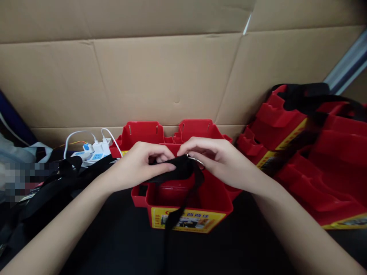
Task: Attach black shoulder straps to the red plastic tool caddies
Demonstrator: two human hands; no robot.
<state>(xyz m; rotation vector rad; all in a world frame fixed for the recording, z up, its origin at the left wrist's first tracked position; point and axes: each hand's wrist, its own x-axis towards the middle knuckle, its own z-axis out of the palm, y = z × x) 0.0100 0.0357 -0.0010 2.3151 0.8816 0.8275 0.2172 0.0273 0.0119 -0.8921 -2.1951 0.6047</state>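
Both my hands, left (137, 164) and right (220, 158), pinch a black woven strap (174, 172) above the red plastic caddy (189, 198); the writing on its yellow label (186, 220) below my grip is unreadable.

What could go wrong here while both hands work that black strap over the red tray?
The metal ring at the right hand is barely pinched and may slip off the black strap. The strap's loose end dangles over the red tray and could snag its rim. The left hand could tug the tray sideways.
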